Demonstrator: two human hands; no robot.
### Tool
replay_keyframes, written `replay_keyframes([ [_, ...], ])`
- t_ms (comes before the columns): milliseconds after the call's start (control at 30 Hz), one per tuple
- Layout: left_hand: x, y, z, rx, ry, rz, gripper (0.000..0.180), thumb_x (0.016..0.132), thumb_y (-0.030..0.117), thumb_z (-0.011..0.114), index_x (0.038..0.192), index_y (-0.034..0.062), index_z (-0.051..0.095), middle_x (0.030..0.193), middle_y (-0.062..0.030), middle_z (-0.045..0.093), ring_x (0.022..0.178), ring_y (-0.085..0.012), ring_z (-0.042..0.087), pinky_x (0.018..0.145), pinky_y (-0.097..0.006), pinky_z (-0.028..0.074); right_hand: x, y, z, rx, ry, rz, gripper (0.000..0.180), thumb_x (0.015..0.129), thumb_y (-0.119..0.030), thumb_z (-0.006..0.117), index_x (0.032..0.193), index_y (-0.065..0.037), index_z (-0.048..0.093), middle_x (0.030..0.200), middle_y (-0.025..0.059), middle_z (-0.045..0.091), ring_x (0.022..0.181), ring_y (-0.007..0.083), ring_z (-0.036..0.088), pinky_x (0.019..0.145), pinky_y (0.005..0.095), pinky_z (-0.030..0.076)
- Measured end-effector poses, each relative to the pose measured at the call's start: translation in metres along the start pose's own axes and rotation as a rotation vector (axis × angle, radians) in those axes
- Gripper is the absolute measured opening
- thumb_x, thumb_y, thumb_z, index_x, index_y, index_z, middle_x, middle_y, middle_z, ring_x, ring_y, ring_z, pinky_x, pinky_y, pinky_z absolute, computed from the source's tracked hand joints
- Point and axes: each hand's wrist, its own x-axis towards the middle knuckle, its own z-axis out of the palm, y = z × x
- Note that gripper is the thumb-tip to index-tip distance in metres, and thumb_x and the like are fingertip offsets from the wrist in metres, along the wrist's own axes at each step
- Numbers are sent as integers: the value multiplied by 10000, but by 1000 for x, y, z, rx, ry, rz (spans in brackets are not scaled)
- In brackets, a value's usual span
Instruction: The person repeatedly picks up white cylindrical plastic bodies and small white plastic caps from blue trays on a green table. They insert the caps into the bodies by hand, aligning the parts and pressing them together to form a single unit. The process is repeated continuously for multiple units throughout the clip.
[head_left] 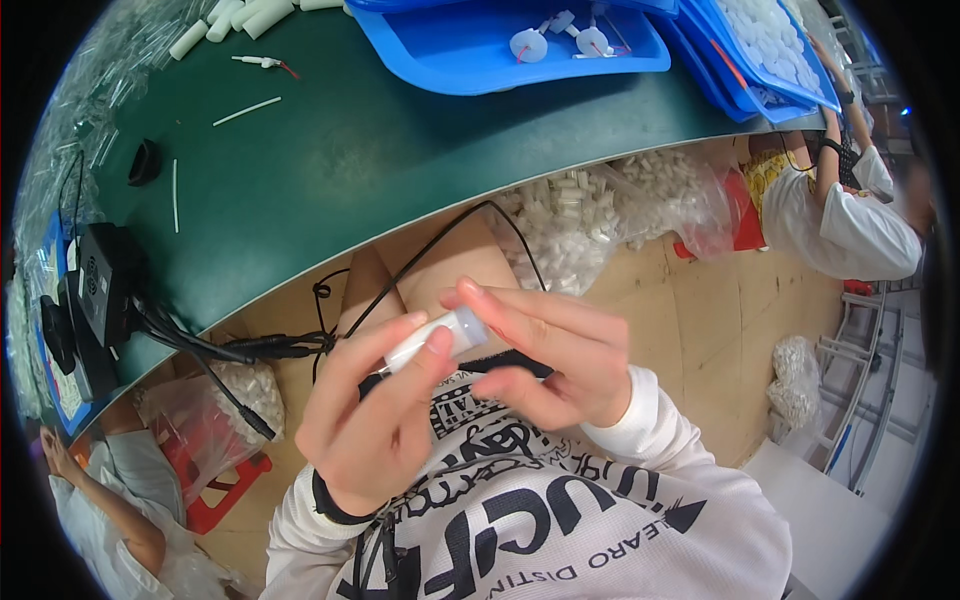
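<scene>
Above my lap, my left hand (375, 425) pinches a short white cylinder (420, 345) between thumb and fingers. A clear, translucent cap or sleeve (471, 326) forms its right end, and the piece tilts up to the right. My right hand (560, 350) is close around that translucent end. Its fingers reach over and beside the end, and its thumb stays apart below, so the hand looks open. Whether the fingers press on the cap is hard to tell. The cylinder's lower left end is partly hidden by my left fingers.
A green table (330, 150) curves ahead, carrying blue trays (430, 70), white tubes (265, 15), a small wired part (262, 62) and a black device (100, 285) with cables. Below its edge are bags of white parts (590, 205). Co-workers sit at right (830, 220) and lower left (135, 490).
</scene>
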Motion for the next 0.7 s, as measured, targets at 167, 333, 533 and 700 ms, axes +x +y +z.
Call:
replay_keyframes([
  [167,2,-5,5,86,81,146,318,661,-123,651,950,7,681,996,-172,601,763,-250,620,620,-272,498,-8,-2,26,329,116,121,613,728,78,586,1307,71,386,1248,223,508,1175,296,500,1007,365,354],
  [333,7,-10,5,110,41,278,334,635,-124,661,938,14,683,1049,-154,581,799,-254,600,642,-272,502,-7,-16,38,898,339,236,624,737,93,551,1325,81,345,1324,232,425,1233,305,430,1041,377,310],
  [533,14,-6,-4,131,35,434,360,613,-120,678,948,11,669,1087,-146,553,868,-269,576,664,-284,525,-8,-18,33,813,380,218,626,703,81,657,1281,70,418,1297,217,458,1155,272,508,979,332,388],
  [700,11,-9,-9,156,33,470,375,616,-86,707,980,-22,642,1061,-149,565,868,-273,577,672,-304,542,-5,-12,23,358,310,132,519,650,1,751,1135,56,573,1060,175,624,938,221,634,788,272,498],
])
